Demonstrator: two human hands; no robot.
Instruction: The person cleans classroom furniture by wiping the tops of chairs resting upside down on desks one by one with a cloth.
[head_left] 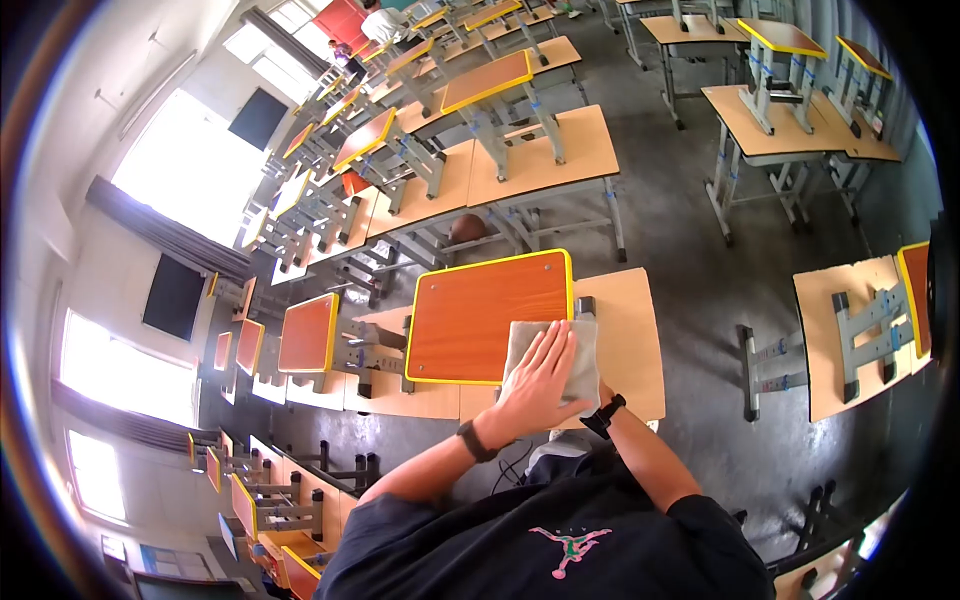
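My left hand point(540, 375) lies flat, fingers stretched out, on a grey cloth point(583, 380). The cloth is spread over the near right corner of a stool point(470, 315) with a reddish-brown wooden seat and yellow edging. That stool rests on a light wood desk point(625, 345), its seat facing me. A dark band circles my left wrist. Behind the cloth, beside the stool's right edge, is my right hand point(606, 392); only a small part shows above the black watch, and its fingers are hidden.
Another stool point(307, 333) stands on the desk row to the left. Further desks point(550, 150) carrying stools fill the room ahead. A brown ball point(467, 229) is under the desks in front. At right is another desk point(830, 370). A person point(383, 24) in white is far off.
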